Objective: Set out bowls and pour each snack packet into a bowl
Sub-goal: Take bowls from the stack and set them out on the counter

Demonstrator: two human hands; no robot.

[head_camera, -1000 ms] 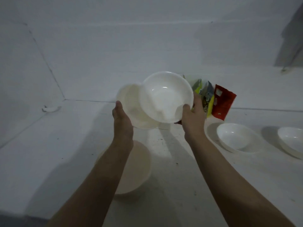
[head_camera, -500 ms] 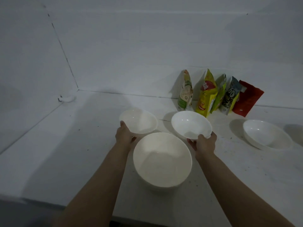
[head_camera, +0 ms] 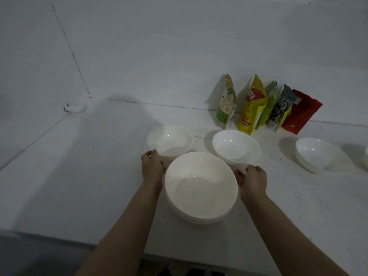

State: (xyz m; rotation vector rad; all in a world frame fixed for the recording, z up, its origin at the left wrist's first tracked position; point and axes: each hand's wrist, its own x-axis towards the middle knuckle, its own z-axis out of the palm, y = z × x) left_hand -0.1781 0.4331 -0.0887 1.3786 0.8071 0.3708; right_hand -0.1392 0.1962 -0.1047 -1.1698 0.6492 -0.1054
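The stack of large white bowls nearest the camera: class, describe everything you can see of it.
The stack of large white bowls sits upright on the white counter, near its front edge. The top bowl is round, deep, glossy and empty; a few more rims show nested beneath, their exact count unclear. It looks like ceramic or glass. The left hand and right hand flank it, with contact unclear.

You stand at a plain white counter (head_camera: 79,176) in a bare-walled corner, likely a home kitchen: white bowls (head_camera: 170,139) set out, snack packets (head_camera: 253,108) leaning against the wall (head_camera: 159,56).
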